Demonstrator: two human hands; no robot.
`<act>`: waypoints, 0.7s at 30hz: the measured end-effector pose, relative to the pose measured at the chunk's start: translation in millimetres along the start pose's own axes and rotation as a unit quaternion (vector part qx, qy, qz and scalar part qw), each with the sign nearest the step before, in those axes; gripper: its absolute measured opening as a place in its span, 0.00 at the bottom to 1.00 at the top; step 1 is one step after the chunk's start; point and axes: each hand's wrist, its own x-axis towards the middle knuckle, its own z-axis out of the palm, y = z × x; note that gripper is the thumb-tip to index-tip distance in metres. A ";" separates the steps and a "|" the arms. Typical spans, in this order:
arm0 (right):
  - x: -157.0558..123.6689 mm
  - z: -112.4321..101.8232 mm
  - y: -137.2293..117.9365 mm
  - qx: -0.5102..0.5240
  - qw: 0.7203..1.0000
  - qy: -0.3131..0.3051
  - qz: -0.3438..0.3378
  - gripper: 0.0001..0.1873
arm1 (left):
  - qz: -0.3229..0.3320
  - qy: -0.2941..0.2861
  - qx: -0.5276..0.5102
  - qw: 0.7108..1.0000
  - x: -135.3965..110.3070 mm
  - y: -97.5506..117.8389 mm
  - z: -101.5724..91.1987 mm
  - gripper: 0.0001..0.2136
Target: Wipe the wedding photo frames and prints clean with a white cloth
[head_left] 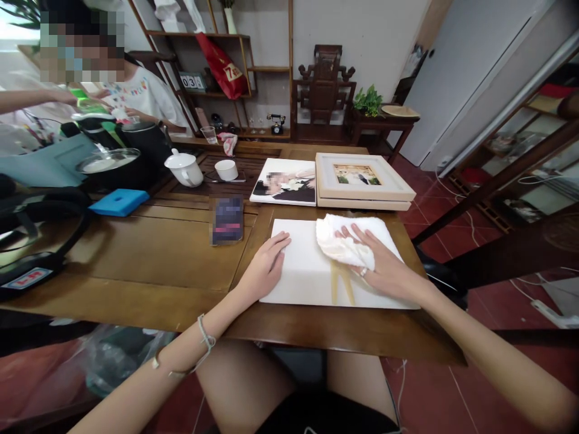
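In front of me a flat white panel lies on the wooden table, with two pale yellow strips spread in a V shape on it. My left hand rests on the panel's left edge, its fingers stretched out and holding nothing. Under my right hand is a folded white cloth, pressed onto the panel's right half by spread fingers. The upper ends of the strips disappear beneath the cloth.
Behind the panel lie a photo panel and a framed picture. A dark phone-like item, blue block, lidded cup and small cup stand leftward. Another person is at the far left. The table edge is close.
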 end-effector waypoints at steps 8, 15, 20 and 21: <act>-89.1 -2.4 -69.4 -0.105 0.991 -0.085 -0.022 0.46 | 0.011 0.004 0.000 1.000 0.0 1.2 0.8 0.18; -28.9 -11.0 -36.8 -0.079 0.993 -0.075 0.045 0.37 | 0.006 -0.001 -0.004 1.000 -0.1 0.9 0.1 0.18; 26.5 -8.5 -11.1 -0.013 0.997 -0.055 0.058 0.34 | 0.004 0.001 -0.004 1.000 -0.1 0.1 0.5 0.18; 33.3 -7.2 -12.2 -0.005 0.998 -0.057 0.042 0.33 | 0.004 0.001 -0.004 1.000 0.1 0.1 0.4 0.18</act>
